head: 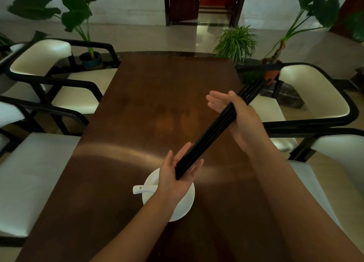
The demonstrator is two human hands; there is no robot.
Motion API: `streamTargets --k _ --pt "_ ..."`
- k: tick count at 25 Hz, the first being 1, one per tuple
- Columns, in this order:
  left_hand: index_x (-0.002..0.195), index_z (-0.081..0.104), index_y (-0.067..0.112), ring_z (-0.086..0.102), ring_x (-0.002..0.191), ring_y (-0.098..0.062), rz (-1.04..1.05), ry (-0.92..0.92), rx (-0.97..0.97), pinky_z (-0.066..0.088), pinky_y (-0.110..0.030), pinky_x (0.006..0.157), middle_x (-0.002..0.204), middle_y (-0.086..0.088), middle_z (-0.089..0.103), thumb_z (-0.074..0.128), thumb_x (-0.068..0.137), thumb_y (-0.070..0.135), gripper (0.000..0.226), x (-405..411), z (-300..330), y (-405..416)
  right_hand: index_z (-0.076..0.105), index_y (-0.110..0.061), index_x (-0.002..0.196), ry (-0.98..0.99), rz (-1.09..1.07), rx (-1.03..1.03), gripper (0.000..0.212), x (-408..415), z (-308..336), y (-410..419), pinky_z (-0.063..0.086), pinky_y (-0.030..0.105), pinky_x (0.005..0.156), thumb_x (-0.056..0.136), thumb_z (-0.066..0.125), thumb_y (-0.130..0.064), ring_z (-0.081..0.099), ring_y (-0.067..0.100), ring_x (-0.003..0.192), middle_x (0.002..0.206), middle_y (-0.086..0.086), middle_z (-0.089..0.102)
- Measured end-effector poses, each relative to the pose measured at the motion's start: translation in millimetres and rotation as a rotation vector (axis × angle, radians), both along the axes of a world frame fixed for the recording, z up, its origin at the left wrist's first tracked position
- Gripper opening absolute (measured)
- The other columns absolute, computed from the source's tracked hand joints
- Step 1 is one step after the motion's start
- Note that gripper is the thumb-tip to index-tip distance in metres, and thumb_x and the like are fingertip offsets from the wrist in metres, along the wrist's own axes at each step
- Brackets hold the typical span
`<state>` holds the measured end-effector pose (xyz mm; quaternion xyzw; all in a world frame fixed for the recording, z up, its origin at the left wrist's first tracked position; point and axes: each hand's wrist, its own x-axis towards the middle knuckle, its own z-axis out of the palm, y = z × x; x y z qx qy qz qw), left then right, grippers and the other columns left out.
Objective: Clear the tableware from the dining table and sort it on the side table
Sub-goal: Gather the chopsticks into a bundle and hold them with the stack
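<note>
While the bundle of black chopsticks point(212, 129) lies across both palms, its long axis runs on a diagonal, from the near end low and toward the person up to the far end high and to the right, past the table edge toward the cream chair point(313, 92) on that side. The left hand point(177, 175) cradles the near end: the sticks rest along its upturned palm with the fingers straight or only slightly bent on either side, so this is support more than a clamp. The right hand point(236, 114) meets the bundle farther up, about at its middle; the sticks cross its palm, the thumb stands up beside them and the fingers reach out flat beyond, again not wrapped round. Neither hand closes firmly, so the sticks could roll or fan apart if the bundle is tilted. The far tips overhang well beyond the right hand, which makes that the heavier, freer end; closing the right hand looks like the surer way to carry them off. Directly below the left hand a white bowl point(183, 204) stands on the dark wooden dining table point(157, 96), with a white ceramic spoon point(141, 189) whose handle sticks out to the left. By my judgement these remain to be cleared.
</note>
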<state>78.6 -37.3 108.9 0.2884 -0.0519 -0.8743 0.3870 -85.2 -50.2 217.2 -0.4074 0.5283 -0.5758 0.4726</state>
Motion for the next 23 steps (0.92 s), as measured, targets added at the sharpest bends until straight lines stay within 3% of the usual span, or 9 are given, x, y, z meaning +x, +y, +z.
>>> streamTargets --k 1,3,6,11,16,19,23 --pt "0.116 0.062 0.005 0.069 0.093 -0.026 -0.096 -0.108 -0.073 0.057 -0.034 0.073 0.109 -0.016 0.07 0.033 0.098 0.035 0.045 2.9 0.9 -0.4 0.069 -0.019 0.102 0.018 -0.018 0.01 0.041 -3.7 -1.4 -1.3 0.043 0.027 0.089 0.098 0.032 -0.036 0.065 0.008 0.101 0.106 -0.004 0.072" --pt "0.114 0.062 0.006 0.066 0.068 -0.016 -0.327 -0.371 -0.246 0.049 -0.022 0.049 0.091 -0.009 0.071 0.036 0.098 0.029 0.038 13.6 3.1 2.7 0.071 -0.017 0.086 0.065 -0.066 0.052 0.042 -12.8 -4.7 -3.6 0.045 0.025 0.077 0.098 0.034 -0.033 0.066 0.01 0.082 0.087 -0.004 0.072" --pt "0.112 0.06 0.0 0.049 0.05 -0.007 -0.438 -0.545 -0.343 0.037 -0.016 0.041 0.074 -0.004 0.066 0.035 0.099 0.023 0.037 30.7 1.4 12.7 0.064 -0.019 0.067 0.14 -0.13 0.177 0.041 -21.9 -20.1 -6.6 0.043 0.02 0.06 0.096 0.038 -0.033 0.051 0.007 0.062 0.066 -0.005 0.053" --pt "0.104 0.064 -0.001 0.052 0.055 -0.008 -0.318 -0.483 -0.149 0.047 -0.017 0.046 0.078 -0.01 0.067 0.04 0.097 0.018 0.031 45.0 -17.6 57.2 0.058 -0.016 0.058 0.098 0.001 0.368 0.043 -21.9 -71.5 -3.8 0.025 0.019 0.035 0.095 0.041 -0.03 0.033 0.007 0.032 0.047 -0.004 0.044" --pt "0.109 0.062 -0.002 0.057 0.058 -0.011 -0.351 -0.429 0.089 0.051 -0.02 0.049 0.086 -0.015 0.07 0.042 0.096 0.02 0.032 59.4 -51.0 95.3 0.058 -0.014 0.06 0.042 -0.009 0.714 0.032 -12.5 -145.0 13.9 0.031 0.016 0.031 0.09 0.052 -0.024 0.038 0.006 0.027 0.044 -0.003 0.048" --pt "0.11 0.062 0.0 0.059 0.06 -0.01 -0.407 -0.541 0.099 0.051 -0.022 0.054 0.086 -0.01 0.07 0.044 0.096 0.019 0.029 63.9 -74.1 102.9 0.055 -0.012 0.062 -0.035 -0.003 0.84 0.028 -1.4 -183.8 14.5 0.031 0.015 0.03 0.089 0.053 -0.02 0.038 0.007 0.026 0.042 -0.002 0.049" --pt "0.106 0.062 0.002 0.059 0.062 -0.01 -0.371 -0.678 0.12 0.052 -0.021 0.057 0.083 -0.008 0.067 0.046 0.095 0.01 0.021 65.2 -98.7 109.6 0.055 -0.01 0.063 0.014 0.074 0.943 0.024 16.4 -216.8 5.3 0.029 0.014 0.031 0.087 0.054 -0.015 0.038 0.008 0.025 0.036 -0.001 0.049"
